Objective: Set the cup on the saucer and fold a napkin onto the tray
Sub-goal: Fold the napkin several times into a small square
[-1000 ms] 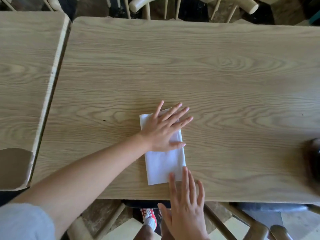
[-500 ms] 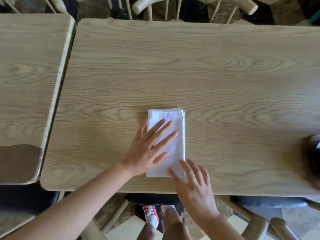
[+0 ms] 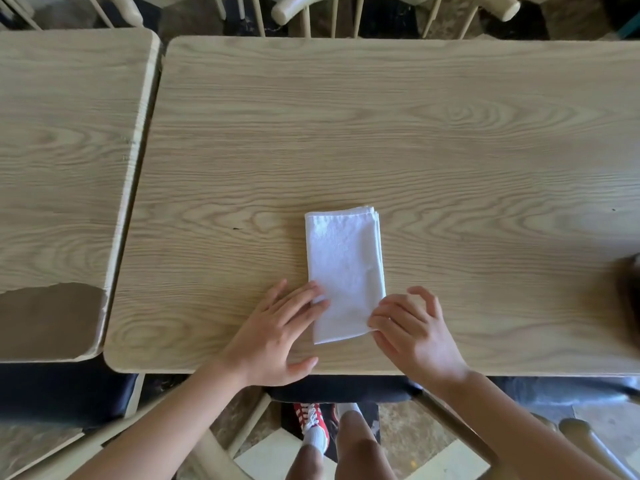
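White folded cloth napkin (image 3: 345, 271), long narrow rectangle, lies flat on the light wood-grain table (image 3: 415, 133), close to the near edge, roughly mid-width, long side running away from the person. Layered fold edges show at its far right corner. Left hand (image 3: 277, 334) lies palm down on the table just left of the napkin, fingers spread loosely, fingertips (image 3: 320, 299) touching the napkin's near left edge; thumb sits at the table's near edge. Right hand (image 3: 412, 327) is at the napkin's near right corner, fingers curled, thumb and forefinger pinching that corner, which looks slightly lifted off the table. A second light wood table (image 3: 69, 150) stands just beside the left edge, narrow gap between them, veneer chipped off at its near right corner. Dark blurred object (image 3: 628, 289) at the right edge of the table, cannot tell what. Pale wooden chair backs (image 3: 381, 8) beyond the far edge. Red-and-white sneaker (image 3: 313, 419) visible under the near edge.
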